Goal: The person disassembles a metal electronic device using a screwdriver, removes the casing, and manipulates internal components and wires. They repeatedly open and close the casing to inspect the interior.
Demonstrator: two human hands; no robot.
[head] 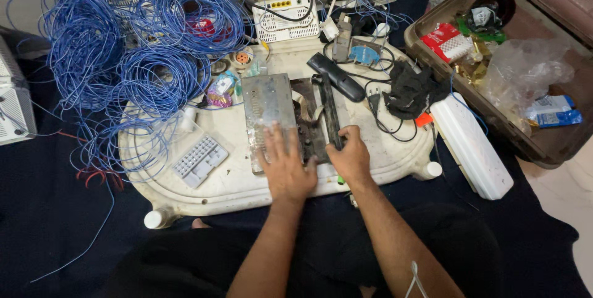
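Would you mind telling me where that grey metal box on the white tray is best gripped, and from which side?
Probably by its long left edge, coming from the left. The grey metal box lies flat on the white tray; the left hand covers its near end, and dark metal parts crowd its right side.

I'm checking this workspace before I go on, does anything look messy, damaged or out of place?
Yes. The grey metal box under the left hand looks stained and worn, and the dark part beside it looks rusty. The right hand grips a black bar. Loose blue wire sprawls in tangled coils over the white tray.
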